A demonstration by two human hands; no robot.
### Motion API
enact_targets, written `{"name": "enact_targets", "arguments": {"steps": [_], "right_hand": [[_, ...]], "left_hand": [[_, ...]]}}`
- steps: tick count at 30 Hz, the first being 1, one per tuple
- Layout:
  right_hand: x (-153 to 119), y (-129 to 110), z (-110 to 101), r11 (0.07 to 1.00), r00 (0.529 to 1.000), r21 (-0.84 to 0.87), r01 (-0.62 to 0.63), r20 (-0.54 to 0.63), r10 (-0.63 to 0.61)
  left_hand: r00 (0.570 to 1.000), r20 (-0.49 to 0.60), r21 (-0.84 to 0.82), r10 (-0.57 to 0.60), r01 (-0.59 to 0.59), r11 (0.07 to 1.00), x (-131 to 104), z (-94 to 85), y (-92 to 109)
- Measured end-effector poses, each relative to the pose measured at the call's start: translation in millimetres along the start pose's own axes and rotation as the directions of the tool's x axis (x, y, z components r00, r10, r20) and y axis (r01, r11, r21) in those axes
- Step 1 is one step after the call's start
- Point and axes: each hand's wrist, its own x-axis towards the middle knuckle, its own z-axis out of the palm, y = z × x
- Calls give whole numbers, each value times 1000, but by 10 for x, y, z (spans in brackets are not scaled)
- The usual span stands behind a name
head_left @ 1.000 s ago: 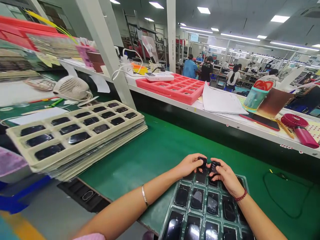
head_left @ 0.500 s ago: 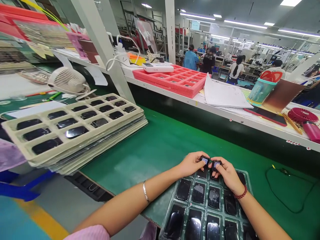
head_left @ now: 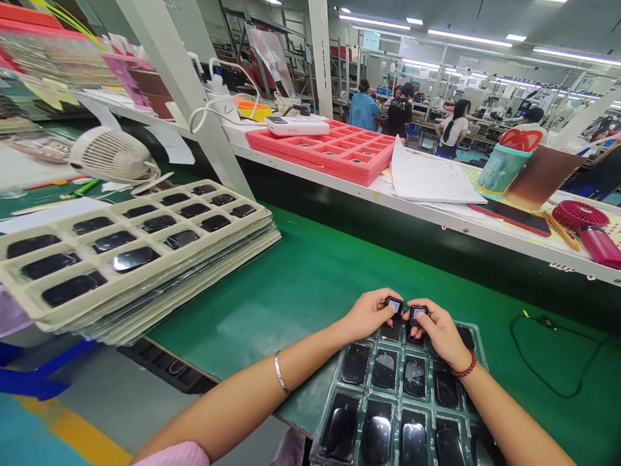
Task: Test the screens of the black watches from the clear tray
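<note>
Left hand [head_left: 376, 312]: closed in a pinch, thumb on the face of a small black device [head_left: 396, 302]; its screen is lit with a pale square pattern. Right hand [head_left: 440, 329]: closed likewise, thumb at the lower edge of a second black device [head_left: 418, 313], similarly lit. Both devices are raised over the far rows of a clear compartment tray [head_left: 399, 399], side by side with a narrow gap between.

Clear tray: on the green table [head_left: 301, 278], dark-faced pieces lying in its visible compartments.

Cream trays [head_left: 169, 277]: one stack, left side of the table; the top tray carries dark pieces in rows.

Fan [head_left: 109, 154], off-white: lying behind the stack.

Cable [head_left: 548, 322], dark, looped: right of the clear tray.

Shelf [head_left: 422, 217], white-edged, above the table: red foam tray [head_left: 363, 176]; white box [head_left: 298, 127] marked 11-10, on the foam; papers [head_left: 431, 180]; teal cup [head_left: 502, 171]; pink handheld fan [head_left: 601, 246].
</note>
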Motion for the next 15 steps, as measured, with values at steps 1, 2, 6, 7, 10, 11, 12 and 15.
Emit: {"name": "enact_targets", "arguments": {"steps": [1, 2, 6, 7, 10, 11, 12, 15], "right_hand": [[-1, -2, 0, 1000, 1000, -1, 2, -4, -2], [-3, -5, 1, 1000, 1000, -2, 3, -8, -3], [-8, -17, 6, 1000, 1000, -4, 12, -29, -12], [-9, -20, 8, 1000, 999, -6, 15, -34, -15], [-11, -23, 9, 1000, 999, -13, 22, -40, -23], [-11, -22, 8, 1000, 999, -16, 24, -39, -25], [-12, -21, 6, 1000, 999, -17, 26, -37, -26], [-13, -13, 2, 999, 999, -22, 26, -31, -27]], "left_hand": [[1000, -2, 1, 2, -2, 1000, -2, 0, 4], [1000, -3, 1, 4, -4, 1000, -5, 0, 10], [1000, -7, 3, 10, -10, 1000, -13, 6, 34], [1000, -11, 3, 10, -10, 1000, -14, 7, 39], [1000, -22, 1, 5, -4, 1000, -16, 9, 47], [1000, -25, 1, 3, -3, 1000, -17, 10, 48], [1000, -25, 3, 3, -2, 1000, -17, 10, 47], [1000, -23, 11, 6, -6, 1000, -16, 13, 38]]}}
